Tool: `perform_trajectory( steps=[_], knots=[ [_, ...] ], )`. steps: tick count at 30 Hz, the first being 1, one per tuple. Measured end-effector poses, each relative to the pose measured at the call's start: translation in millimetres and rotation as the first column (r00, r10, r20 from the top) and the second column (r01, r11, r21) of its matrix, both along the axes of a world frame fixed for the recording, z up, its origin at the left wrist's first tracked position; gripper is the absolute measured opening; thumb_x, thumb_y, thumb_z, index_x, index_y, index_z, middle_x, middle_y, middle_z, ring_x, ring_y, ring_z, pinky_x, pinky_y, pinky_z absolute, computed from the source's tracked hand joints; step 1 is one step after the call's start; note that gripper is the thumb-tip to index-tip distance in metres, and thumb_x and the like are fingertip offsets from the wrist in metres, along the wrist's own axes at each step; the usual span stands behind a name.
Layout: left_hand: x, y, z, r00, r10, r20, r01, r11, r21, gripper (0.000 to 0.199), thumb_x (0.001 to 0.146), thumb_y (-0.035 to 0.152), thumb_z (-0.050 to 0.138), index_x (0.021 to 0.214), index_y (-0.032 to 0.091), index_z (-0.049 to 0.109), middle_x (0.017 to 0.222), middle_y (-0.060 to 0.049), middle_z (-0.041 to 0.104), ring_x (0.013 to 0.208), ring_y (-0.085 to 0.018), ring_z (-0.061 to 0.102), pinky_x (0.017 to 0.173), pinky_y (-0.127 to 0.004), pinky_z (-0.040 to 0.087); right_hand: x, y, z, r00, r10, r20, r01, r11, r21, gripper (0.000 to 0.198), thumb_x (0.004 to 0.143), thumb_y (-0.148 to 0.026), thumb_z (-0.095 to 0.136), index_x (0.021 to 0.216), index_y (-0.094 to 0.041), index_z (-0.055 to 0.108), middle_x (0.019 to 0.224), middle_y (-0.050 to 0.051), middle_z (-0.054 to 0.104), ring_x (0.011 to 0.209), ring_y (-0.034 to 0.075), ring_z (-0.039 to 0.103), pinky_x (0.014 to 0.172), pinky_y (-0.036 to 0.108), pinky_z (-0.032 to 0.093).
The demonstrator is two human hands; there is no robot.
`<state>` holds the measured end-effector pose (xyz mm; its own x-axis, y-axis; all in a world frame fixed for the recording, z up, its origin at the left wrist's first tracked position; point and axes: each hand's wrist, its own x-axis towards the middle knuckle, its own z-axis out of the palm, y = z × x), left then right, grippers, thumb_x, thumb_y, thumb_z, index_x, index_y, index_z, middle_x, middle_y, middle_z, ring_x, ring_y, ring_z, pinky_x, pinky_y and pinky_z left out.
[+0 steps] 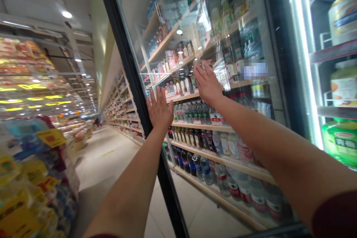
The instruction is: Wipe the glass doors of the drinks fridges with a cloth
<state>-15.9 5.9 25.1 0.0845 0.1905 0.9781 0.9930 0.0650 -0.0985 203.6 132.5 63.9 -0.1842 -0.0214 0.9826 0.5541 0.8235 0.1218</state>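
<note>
A glass door with a black frame stands swung out in front of me. My left hand lies flat near the frame's inner edge, fingers spread, touching the glass and holding nothing. Higher up and to the right, my right hand presses a crumpled, pale brownish cloth against the pane. Its fingers lie over the cloth and hide part of it. Shelves of bottles show through or reflect in the glass around both hands.
On the right, the lit cooler holds large bottles and a green package. Left of the door runs an aisle floor. A display of yellow packages stands at the near left. Long wall shelves line the aisle.
</note>
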Motion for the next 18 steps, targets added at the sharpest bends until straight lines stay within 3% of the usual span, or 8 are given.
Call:
perform_trajectory(
  steps=[5, 8, 11, 13, 16, 18],
  knots=[
    [-0.9, -0.4, 0.1, 1.0, -0.004, 0.001, 0.004, 1.0, 0.022, 0.071, 0.108, 0.046, 0.044, 0.171, 0.015, 0.038, 0.181, -0.011, 0.024, 0.171, -0.034, 0.006, 0.139, -0.058, 0.002, -2.9, -10.8, -2.6, 0.973, -0.067, 0.222, 0.052, 0.996, 0.07, 0.067, 0.11, -0.024, 0.036, 0.176, -0.036, 0.025, 0.178, -0.005, 0.039, 0.171, 0.028, 0.021, 0.141, 0.059, 0.026],
    [1.5, -3.5, 0.9, 0.999, 0.052, 0.018, -0.052, 0.998, 0.021, 0.071, 0.107, 0.046, 0.045, 0.17, 0.013, 0.04, 0.182, -0.013, 0.019, 0.171, -0.038, 0.002, 0.138, -0.062, 0.005, 4.1, -9.9, 0.6, 0.991, -0.117, 0.066, 0.121, 0.99, -0.068, 0.07, 0.106, -0.014, 0.034, 0.175, -0.027, 0.031, 0.181, -0.001, 0.031, 0.173, 0.029, 0.015, 0.141, 0.059, 0.024],
    [7.2, -8.6, 1.7, 0.995, 0.091, 0.026, -0.09, 0.995, -0.03, 0.071, 0.108, 0.045, 0.041, 0.171, 0.012, 0.037, 0.181, -0.013, 0.023, 0.17, -0.038, 0.006, 0.138, -0.059, 0.005, 6.7, -11.9, -0.4, 0.985, -0.171, -0.036, 0.163, 0.972, -0.171, 0.071, 0.104, -0.012, 0.036, 0.174, -0.018, 0.032, 0.182, 0.005, 0.029, 0.173, 0.032, 0.01, 0.142, 0.059, 0.022],
    [11.3, -12.0, 1.6, 0.995, 0.097, 0.02, -0.096, 0.994, -0.043, 0.072, 0.109, 0.047, 0.036, 0.171, 0.011, 0.036, 0.18, -0.014, 0.025, 0.17, -0.037, 0.01, 0.139, -0.057, 0.006, 5.4, -17.9, -4.6, 0.981, -0.186, 0.054, 0.191, 0.975, -0.111, 0.068, 0.105, -0.014, 0.036, 0.173, -0.019, 0.035, 0.181, 0.004, 0.033, 0.173, 0.03, 0.011, 0.142, 0.056, 0.021],
    [13.1, -12.9, 1.0, 0.998, 0.066, 0.003, -0.066, 0.998, 0.015, 0.074, 0.111, 0.052, 0.03, 0.17, 0.008, 0.036, 0.179, -0.017, 0.025, 0.169, -0.038, 0.013, 0.137, -0.059, 0.007, 3.0, -25.5, -7.7, 0.938, -0.207, 0.278, 0.2, 0.978, 0.052, 0.064, 0.109, -0.016, 0.031, 0.172, -0.03, 0.036, 0.18, -0.005, 0.036, 0.173, 0.022, 0.015, 0.143, 0.052, 0.02],
    [11.6, -10.1, 1.2, 1.0, 0.022, 0.004, -0.022, 0.998, 0.058, 0.076, 0.11, 0.055, 0.029, 0.169, 0.008, 0.038, 0.178, -0.018, 0.028, 0.169, -0.038, 0.014, 0.137, -0.059, 0.007, 4.2, -26.1, -4.1, 0.93, -0.255, 0.267, 0.251, 0.967, 0.049, 0.066, 0.108, -0.013, 0.029, 0.172, -0.03, 0.036, 0.181, -0.006, 0.032, 0.172, 0.021, 0.016, 0.143, 0.051, 0.02]
  ],
)
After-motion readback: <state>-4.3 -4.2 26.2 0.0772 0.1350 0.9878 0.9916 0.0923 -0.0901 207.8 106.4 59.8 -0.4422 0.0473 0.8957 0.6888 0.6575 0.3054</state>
